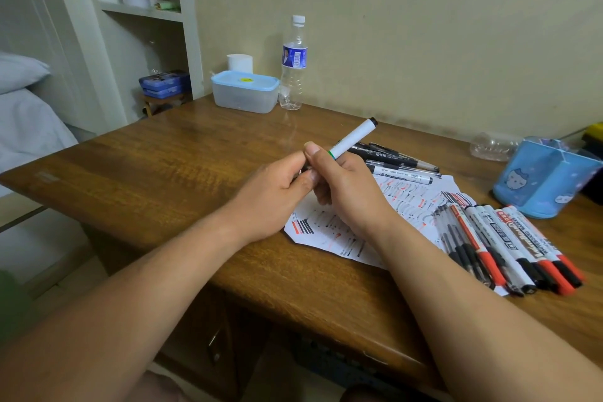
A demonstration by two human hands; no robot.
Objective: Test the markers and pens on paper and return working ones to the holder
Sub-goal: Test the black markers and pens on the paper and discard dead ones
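Note:
My right hand [346, 186] grips a white marker [354, 137] with a green band, its black end pointing up and to the right. My left hand [277, 192] pinches the marker's lower end, which is hidden between the fingers; whether that is the cap I cannot tell. Both hands hover over a white paper [408, 202] covered in black and red test strokes. Several markers and pens [509, 245] lie in a row on the paper's right side. Several more pens [401, 163] lie behind my right hand. The blue pen holder [541, 179] stands at the right.
A wooden desk [182, 166] carries everything. At its back stand a lidded plastic box [244, 91], a clear water bottle [293, 65] and a white cup [239, 62]. A crumpled clear bottle [492, 145] lies left of the holder. A bed is at far left.

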